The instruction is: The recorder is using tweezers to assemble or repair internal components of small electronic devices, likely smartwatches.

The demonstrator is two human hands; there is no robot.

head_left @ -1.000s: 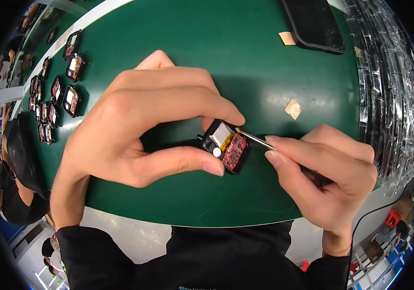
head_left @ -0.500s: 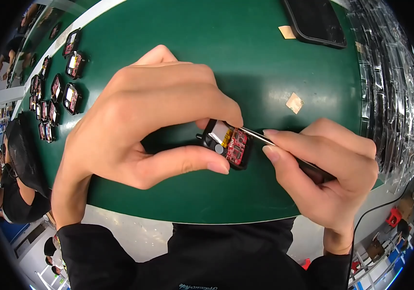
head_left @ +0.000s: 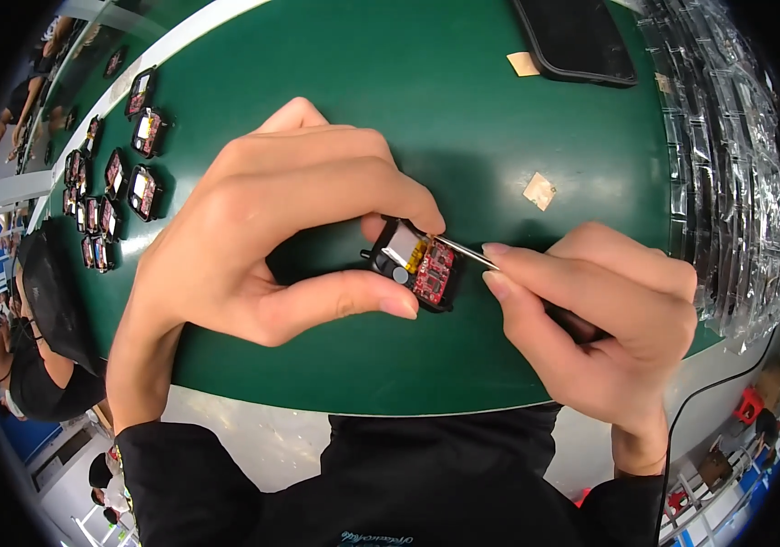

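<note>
Between the thumb and index finger of my left hand [head_left: 253,219] is a small black device casing [head_left: 386,266], tilted on the green table. Inside it show a red circuit board [head_left: 435,273], a silver battery cell with yellow tape and a round grey part. My right hand [head_left: 604,319] pinches a pair of slim metal tweezers [head_left: 467,251] with a dark rear part. Their tip meets the upper edge of the board, right by my left index fingertip, which partly hides the contact point.
Several similar open casings [head_left: 144,191] stand at the left of the green table [head_left: 317,374]. A black phone [head_left: 581,41] lies at the far right, near two small tan squares [head_left: 539,190]. Clear plastic packaging [head_left: 727,182] lines the right edge. A person [head_left: 57,383] sits at the left.
The view has shifted slightly. Both hands keep the same hold, and the tweezers' tip stays at the upper edge of the board.
</note>
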